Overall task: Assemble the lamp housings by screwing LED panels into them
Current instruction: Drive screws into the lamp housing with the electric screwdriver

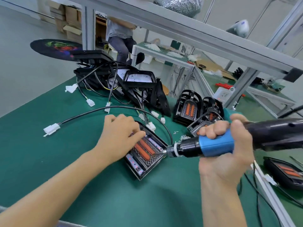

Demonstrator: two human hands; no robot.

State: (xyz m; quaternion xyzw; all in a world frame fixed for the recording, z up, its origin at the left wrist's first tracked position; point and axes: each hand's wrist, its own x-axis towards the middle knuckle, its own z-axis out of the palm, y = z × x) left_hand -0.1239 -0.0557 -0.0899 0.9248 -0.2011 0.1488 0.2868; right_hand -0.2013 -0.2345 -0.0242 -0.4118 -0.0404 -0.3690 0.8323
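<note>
The right hand (224,145) wraps fully around a blue-and-black driver (213,147), its bit tip at the near corner of a housing (144,154) lying flat on the green worktop (82,161). The left hand (121,136) presses down on the LED panel (144,149), fingers bent over it. The housing looks rigid, light plastic, best steadied by its rim; its cable (105,109) trails loosely. No writing is legible.
</note>
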